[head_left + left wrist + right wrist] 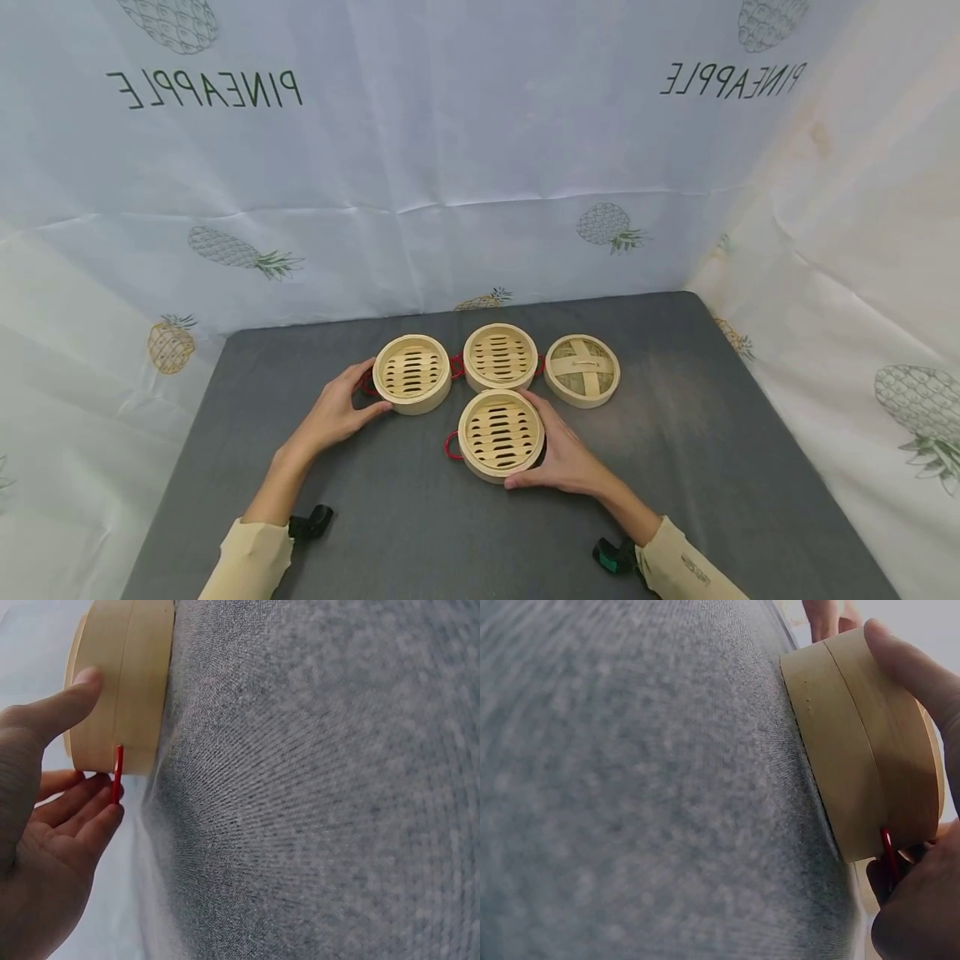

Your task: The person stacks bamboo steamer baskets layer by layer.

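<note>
On the left, a round bamboo steamer basket (412, 370) with a slatted base and red handles stands on the table. My left hand (334, 414) holds it from its left side, the thumb on the wall (124, 690) and the fingers near the red handle (118, 774). Nearer the front, my right hand (561, 454) grips another steamer basket (501, 435) round its right side. That basket's wall (836, 742) sits low at the table surface. Its left red handle (451, 446) sticks out free, while the fingers partly cover the right handle (889, 851).
Behind the right-hand basket stands a third steamer basket (500, 354). A woven bamboo lid (582, 371) lies to its right. The dark grey table (420, 533) meets a pineapple-print curtain (420, 150) at the back. Black straps (311, 523) sit at both wrists.
</note>
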Motion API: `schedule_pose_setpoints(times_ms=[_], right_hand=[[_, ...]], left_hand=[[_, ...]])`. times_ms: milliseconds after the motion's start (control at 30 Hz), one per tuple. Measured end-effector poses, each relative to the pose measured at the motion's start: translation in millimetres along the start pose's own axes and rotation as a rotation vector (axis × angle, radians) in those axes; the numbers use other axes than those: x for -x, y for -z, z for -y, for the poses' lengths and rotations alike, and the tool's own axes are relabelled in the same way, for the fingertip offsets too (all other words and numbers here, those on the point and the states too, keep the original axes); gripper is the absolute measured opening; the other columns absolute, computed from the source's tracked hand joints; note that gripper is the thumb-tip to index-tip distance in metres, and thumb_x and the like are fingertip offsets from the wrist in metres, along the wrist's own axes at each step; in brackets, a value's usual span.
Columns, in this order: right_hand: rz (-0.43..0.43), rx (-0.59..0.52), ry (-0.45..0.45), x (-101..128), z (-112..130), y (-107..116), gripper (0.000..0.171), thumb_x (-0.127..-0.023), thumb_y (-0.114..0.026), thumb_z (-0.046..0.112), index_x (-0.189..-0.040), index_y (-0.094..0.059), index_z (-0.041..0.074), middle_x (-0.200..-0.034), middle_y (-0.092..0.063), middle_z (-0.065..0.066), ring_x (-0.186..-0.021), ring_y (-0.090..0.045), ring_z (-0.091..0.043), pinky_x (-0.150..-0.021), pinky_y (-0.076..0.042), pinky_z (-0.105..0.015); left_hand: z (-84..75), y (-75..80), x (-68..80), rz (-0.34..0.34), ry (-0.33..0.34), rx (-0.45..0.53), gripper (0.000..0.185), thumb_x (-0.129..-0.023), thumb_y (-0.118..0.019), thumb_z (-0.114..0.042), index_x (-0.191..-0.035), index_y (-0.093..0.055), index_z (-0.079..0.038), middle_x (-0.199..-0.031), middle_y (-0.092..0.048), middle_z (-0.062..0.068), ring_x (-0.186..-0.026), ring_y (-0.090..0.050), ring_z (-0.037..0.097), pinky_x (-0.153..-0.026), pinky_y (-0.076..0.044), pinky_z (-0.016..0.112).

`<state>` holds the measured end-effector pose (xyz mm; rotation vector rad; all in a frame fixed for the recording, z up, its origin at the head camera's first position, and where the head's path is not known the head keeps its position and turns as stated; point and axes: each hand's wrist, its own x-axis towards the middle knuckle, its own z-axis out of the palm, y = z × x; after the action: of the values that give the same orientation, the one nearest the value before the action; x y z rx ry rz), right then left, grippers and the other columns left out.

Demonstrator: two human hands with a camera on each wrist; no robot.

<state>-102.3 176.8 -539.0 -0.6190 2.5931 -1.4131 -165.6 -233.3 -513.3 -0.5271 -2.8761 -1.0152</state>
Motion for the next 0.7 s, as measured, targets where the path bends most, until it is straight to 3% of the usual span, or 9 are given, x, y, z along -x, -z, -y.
schedule_pose_setpoints(times_ms=[700], right_hand=[[-0.038, -0.034, 0.023, -2.0, -0.2, -1.6, 0.131, -0.063, -0.107, 0.047, -0.168, -0.032, 0.024, -0.159, -0.053, 0.003, -0.140, -0.057, -0.022, -0.116, -0.048, -0.043]], left_hand=[[0.0, 0.5, 1.2, 0.000, -0.008, 0.012, 0.087, -0.093, -0.089, -0.025, -0.161, -0.044, 0.006, -0.150, -0.059, 0.032, -0.134, -0.063, 0.050, -0.105, -0.057, 0.065]])
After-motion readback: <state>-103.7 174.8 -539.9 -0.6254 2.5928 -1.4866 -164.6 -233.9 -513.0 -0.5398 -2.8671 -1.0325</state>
